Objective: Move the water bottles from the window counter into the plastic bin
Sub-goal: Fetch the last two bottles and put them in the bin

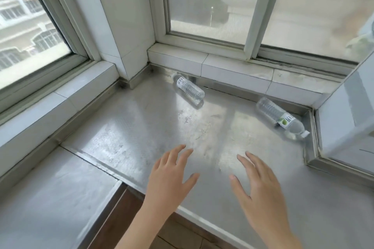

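Two clear water bottles lie on their sides on the steel window counter [125, 131]. One bottle [189, 89] rests near the back ledge, its cap end hidden toward the corner. The other bottle [282, 118] lies at the right, its white cap pointing to the right wall. My left hand [172, 178] and my right hand [259, 190] hover over the counter's front part with fingers spread, holding nothing, well short of both bottles. No plastic bin is in view.
Windows with white frames [255, 12] rise behind and to the left of the counter. A tiled ledge [232, 70] runs along the back. A white panel [348, 111] closes the right side. The counter's front edge [194, 217] drops to a brown floor.
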The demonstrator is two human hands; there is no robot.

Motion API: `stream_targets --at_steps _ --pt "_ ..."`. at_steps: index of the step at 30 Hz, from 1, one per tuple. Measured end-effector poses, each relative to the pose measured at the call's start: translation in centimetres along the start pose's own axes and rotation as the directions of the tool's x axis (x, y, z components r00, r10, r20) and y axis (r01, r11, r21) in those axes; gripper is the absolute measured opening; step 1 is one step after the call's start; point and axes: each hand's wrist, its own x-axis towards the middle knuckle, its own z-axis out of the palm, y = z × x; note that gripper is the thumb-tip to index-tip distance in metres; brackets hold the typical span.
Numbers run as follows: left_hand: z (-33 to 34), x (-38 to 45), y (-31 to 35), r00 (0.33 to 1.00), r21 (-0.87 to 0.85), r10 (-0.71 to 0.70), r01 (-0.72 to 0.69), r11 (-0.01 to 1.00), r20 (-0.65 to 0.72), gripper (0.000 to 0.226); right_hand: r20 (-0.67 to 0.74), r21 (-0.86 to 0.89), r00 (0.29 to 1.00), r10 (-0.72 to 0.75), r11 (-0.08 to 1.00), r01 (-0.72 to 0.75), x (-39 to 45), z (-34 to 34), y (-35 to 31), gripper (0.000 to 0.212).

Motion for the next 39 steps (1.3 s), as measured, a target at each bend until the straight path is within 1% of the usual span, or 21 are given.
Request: stream_targets --at_steps 5,7,9,11,12,13,16,18,20,22,24,26,29,33,36,39 --pt "0.9 8.8 -0.3 0.999 -0.073 -0.009 0.012 0.997 0.05 0.06 0.007 -0.023 1.0 0.028 0.999 -0.028 5.4 1.7 1.4 0.054" --pt "1.6 13.1 -0.5 0.998 -0.158 -0.031 0.039 0.987 0.052 0.059 0.017 -0.037 0.999 0.041 0.998 -0.041 7.7 2.4 1.8 0.053" --pt "2.8 18.0 -0.7 0.99 -0.317 -0.099 0.125 0.94 0.096 0.058 0.023 -0.047 0.998 0.054 0.998 -0.053 10.0 3.0 2.3 0.054" --pt "4.1 23.2 -1.1 0.97 -0.472 -0.185 0.238 0.849 0.156 0.059 0.036 -0.055 0.997 0.063 0.997 -0.061 12.4 3.8 2.7 0.054" --pt "4.9 25.8 -1.4 0.959 -0.518 -0.222 0.282 0.808 0.175 0.062 0.041 -0.058 0.997 0.069 0.996 -0.066 13.6 4.3 3.0 0.054" --pt "5.8 28.3 -1.8 0.95 -0.528 -0.253 0.313 0.79 0.184 0.065 0.045 -0.063 0.996 0.075 0.995 -0.072 14.7 4.9 3.3 0.054" --pt "8.8 34.8 -3.2 0.93 -0.421 -0.311 0.367 0.829 0.197 0.078 0.043 -0.067 0.995 0.086 0.994 -0.083 17.6 6.7 4.1 0.053" --pt "10.7 38.3 -4.1 0.902 -0.378 -0.375 0.43 0.82 0.213 0.087 0.035 -0.067 0.994 0.1 0.993 -0.097 19.1 7.7 4.8 0.052" --pt "12.2 41.1 -5.0 0.843 -0.34 -0.49 0.537 0.772 0.22 0.094 0.04 -0.086 0.991 0.124 0.989 -0.12 20.2 8.6 5.6 0.051" --pt "13.4 43.2 -5.7 0.78 -0.319 -0.588 0.625 0.712 0.214 0.097 0.03 -0.104 0.989 0.146 0.984 -0.142 21.1 9.2 6.5 0.051" --pt "14.4 44.6 -6.1 0.733 -0.371 -0.646 0.672 0.641 0.214 0.097 0.019 -0.112 0.985 0.17 0.98 -0.166 21.7 9.7 7.5 0.052" --pt "15.1 45.5 -6.1 0.715 -0.438 -0.67 0.678 0.59 0.203 0.094 0.024 -0.123 0.979 0.2 0.973 -0.196 22.2 10.0 8.5 0.053" --pt "15.1 45.3 -6.1 0.74 -0.505 -0.652 0.632 0.588 0.167 0.087 0.057 -0.157 0.967 0.249 0.959 -0.237 22.7 10.5 9.9 0.054" --pt "14.8 42.0 -6.0 0.832 -0.596 -0.536 0.504 0.625 0.141 0.077 0.056 -0.186 0.954 0.295 0.942 -0.28 23.7 11.6 12.1 0.051" --pt "15.0 38.7 -5.0 0.904 -0.609 -0.382 0.416 0.675 0.193 0.073 0.047 -0.197 0.946 0.321 0.931 -0.306 24.9 12.3 14.0 0.049" --pt "15.7 36.4 -3.9 0.956 -0.572 -0.188 0.285 0.769 0.223 0.071 0.003 -0.26 0.938 0.345 0.907 -0.333 27.2 12.7 16.7 0.058"
